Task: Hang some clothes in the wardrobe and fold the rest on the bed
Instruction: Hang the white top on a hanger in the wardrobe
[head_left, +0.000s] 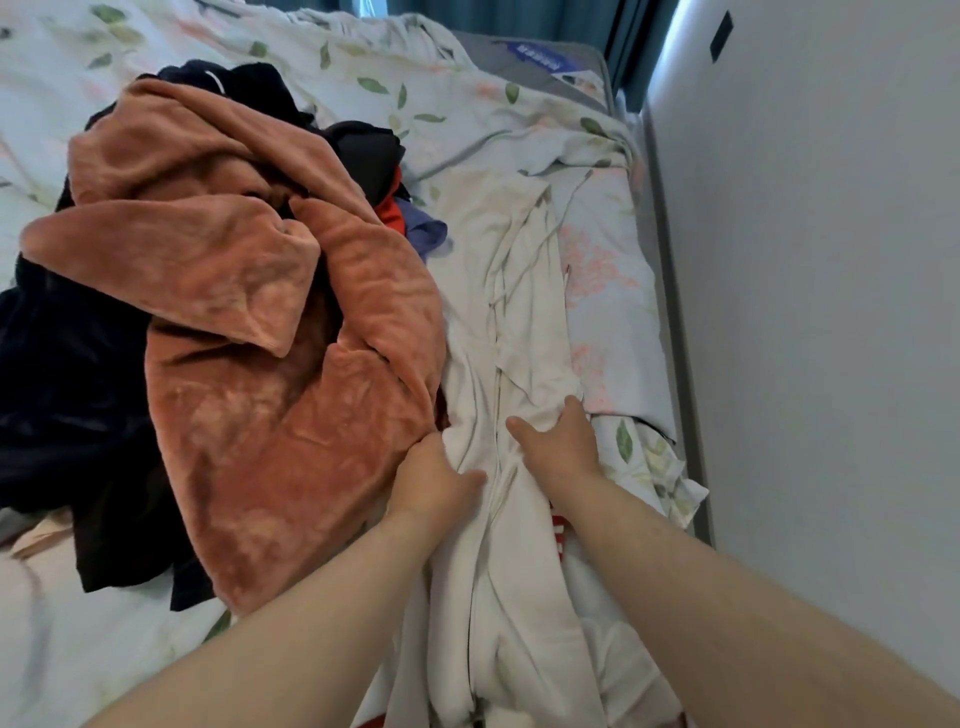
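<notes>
A cream-white zip garment (511, 322) lies stretched lengthwise along the right side of the bed, its zip running down the middle. My left hand (434, 480) grips a bunch of its fabric left of the zip. On the other side of the zip, my right hand (558, 444) grips the cloth, thumb spread towards the zip. A heap of clothes sits to the left: a fluffy salmon-pink robe (260, 322) on top, dark navy and black garments (67, 374) under and beside it.
The bed (363, 57) has a floral duvet. A red item (390, 215) and a purple item (428, 231) poke out of the heap. A white wall (831, 312) runs close along the bed's right edge. Teal curtains (519, 18) hang at the far end.
</notes>
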